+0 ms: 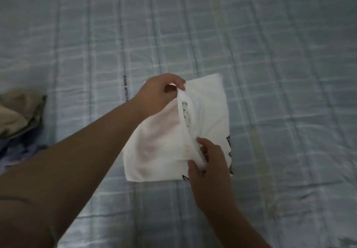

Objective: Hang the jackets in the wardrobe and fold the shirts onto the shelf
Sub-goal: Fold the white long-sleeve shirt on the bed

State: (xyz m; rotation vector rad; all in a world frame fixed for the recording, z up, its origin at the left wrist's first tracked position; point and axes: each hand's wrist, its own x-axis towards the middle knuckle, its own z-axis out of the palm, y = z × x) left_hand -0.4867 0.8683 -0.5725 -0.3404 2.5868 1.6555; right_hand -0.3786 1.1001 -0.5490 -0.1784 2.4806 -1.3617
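A white shirt (158, 147) with a black print along its right edge lies folded into a rough square on the bed. My left hand (158, 93) pinches the far end of a raised fold of the cloth, near the shirt's top edge. At the near end of that same fold my right hand (208, 160) pinches the cloth between thumb and fingers. The fold stands up as a ridge between both hands, and a bit of print shows underneath it.
The bed is covered by a pale blue checked sheet (270, 74) that fills the view. At the left edge lies a heap of other clothes (19, 116), beige, olive and blue.
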